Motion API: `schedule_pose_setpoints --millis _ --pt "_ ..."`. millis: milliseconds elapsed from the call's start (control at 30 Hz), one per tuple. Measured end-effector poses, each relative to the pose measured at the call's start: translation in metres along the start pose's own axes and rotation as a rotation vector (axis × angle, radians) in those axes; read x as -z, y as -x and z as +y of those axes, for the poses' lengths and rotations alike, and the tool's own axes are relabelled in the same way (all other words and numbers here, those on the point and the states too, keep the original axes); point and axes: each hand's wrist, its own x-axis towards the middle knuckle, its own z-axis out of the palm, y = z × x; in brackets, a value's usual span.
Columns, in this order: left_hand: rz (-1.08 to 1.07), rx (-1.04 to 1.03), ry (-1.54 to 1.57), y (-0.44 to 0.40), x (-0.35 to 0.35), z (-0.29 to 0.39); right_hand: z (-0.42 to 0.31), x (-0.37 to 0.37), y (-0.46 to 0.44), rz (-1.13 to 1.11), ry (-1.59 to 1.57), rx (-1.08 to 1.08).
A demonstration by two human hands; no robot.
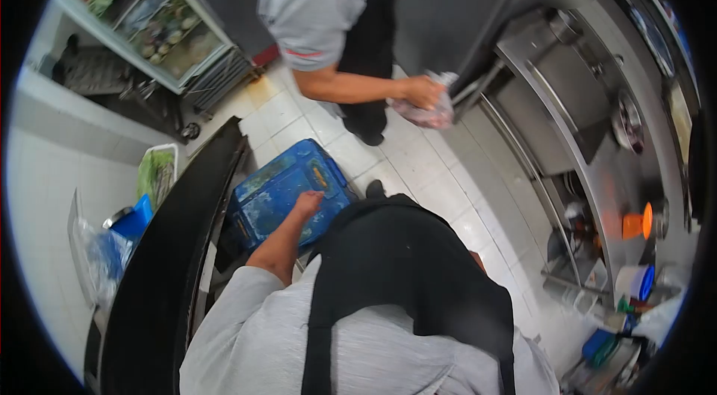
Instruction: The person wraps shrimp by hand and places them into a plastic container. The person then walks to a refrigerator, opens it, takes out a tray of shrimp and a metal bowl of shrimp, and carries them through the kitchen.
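My left hand (308, 204) hangs in front of a large blue lidded container (276, 182), seen from above. Its fingers look loosely curled, and nothing shows in them. Whether the hand touches the scuffed lid I cannot tell. Only a sliver of my right arm (478, 262) shows past the black apron (418, 264); my right hand is hidden behind my body. Ahead, another person in a grey shirt and dark apron grips a clear plastic bag (427, 113) with pinkish contents.
A dark counter (168, 275) runs along my left, with a green-filled basket (157, 175) beyond it. A glass-front fridge (168, 22) stands far left. On the right, a steel counter (597, 193) holds a bowl (627, 122) and an orange container (637, 222). White floor tiles (418, 163) lie between.
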Motion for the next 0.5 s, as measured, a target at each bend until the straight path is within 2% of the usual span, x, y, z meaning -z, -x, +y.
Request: schedule_pose_setpoints --millis 33,100,200,300,333,367,500 --pt "0.013 -0.006 -0.01 0.0 0.0 -0.003 0.018 -0.001 -0.018 0.02 0.152 0.116" --pt "0.027 -0.012 -0.036 0.003 -0.004 -0.008 -0.027 0.002 -0.011 0.078 -0.04 -0.049" --pt "0.126 -0.092 -0.079 0.008 -0.005 -0.022 -0.064 0.011 -0.02 0.09 -0.137 -0.158" --pt "0.16 -0.145 -0.179 -0.006 0.001 -0.048 0.01 0.012 -0.082 0.034 0.042 -0.084" --pt "0.147 -0.131 -0.2 0.001 0.005 -0.052 0.041 0.002 -0.104 0.052 -0.019 -0.182" --pt "0.126 -0.121 -0.225 0.002 0.007 -0.052 0.041 -0.001 -0.107 0.08 -0.083 -0.284" --pt "0.129 -0.108 -0.3 -0.001 -0.002 -0.061 0.029 -0.002 -0.102 0.017 0.05 -0.325"
